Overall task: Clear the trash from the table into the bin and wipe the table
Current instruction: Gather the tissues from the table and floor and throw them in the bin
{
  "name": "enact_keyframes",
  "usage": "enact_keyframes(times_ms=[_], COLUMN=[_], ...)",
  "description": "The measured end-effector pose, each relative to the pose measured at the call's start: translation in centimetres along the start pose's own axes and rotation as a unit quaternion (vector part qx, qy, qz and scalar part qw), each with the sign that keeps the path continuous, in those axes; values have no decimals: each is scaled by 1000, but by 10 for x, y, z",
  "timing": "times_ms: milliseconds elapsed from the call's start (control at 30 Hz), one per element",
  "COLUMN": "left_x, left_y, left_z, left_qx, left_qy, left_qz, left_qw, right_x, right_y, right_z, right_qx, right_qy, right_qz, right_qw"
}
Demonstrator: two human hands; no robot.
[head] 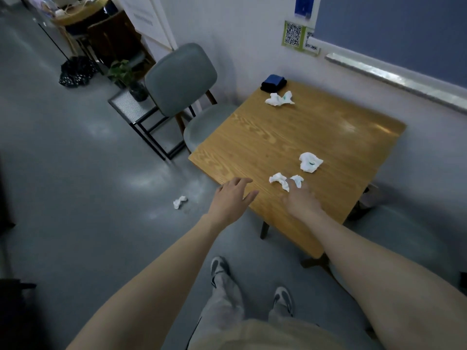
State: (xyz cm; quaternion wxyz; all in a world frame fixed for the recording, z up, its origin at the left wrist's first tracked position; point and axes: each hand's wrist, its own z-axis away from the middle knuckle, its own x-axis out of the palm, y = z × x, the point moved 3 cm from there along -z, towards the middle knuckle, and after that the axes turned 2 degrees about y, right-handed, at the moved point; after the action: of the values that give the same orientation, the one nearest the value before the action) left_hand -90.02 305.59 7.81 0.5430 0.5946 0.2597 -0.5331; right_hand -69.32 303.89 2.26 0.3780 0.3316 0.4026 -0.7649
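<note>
A wooden table (pixel 290 137) stands against the wall. Three crumpled white tissues lie on it: a far tissue (pixel 279 99), a middle tissue (pixel 309 162), and a near tissue (pixel 280 179) by the front corner. My right hand (pixel 300 200) reaches over the table edge and its fingertips touch the near tissue. My left hand (pixel 231 199) hovers open with spread fingers at the table's left corner. A folded blue cloth (pixel 273 82) sits at the far corner. Another crumpled tissue (pixel 180 202) lies on the floor left of the table. No bin is visible.
A grey-green chair (pixel 182 79) is tucked at the table's left side. Beyond it stand a black metal side stand (pixel 141 114) with a potted plant (pixel 131 79). A dark bag (pixel 75 72) lies on the floor farther off. My feet are below.
</note>
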Motion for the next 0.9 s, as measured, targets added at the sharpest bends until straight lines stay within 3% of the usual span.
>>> enact_keyframes(times_ms=[233,433,633,900], left_x=[3,-7,-9,4], left_y=[-31,-59,-84,-75], left_z=[-86,-152,-204,-230], left_qx=[36,73,123,162], left_qy=[-68,-124,-188,-242], left_qz=[-4,26,30,27], left_qw=[997,989,974,956], right_x=[7,18,32,49], right_y=[-26,-46,-65,-70], right_z=[-50,-80,-93,-95], right_qx=[17,116,213,259], right_qy=[-3,-26,31,61], right_qz=[27,17,-32,-38], right_qw=[999,993,976,963])
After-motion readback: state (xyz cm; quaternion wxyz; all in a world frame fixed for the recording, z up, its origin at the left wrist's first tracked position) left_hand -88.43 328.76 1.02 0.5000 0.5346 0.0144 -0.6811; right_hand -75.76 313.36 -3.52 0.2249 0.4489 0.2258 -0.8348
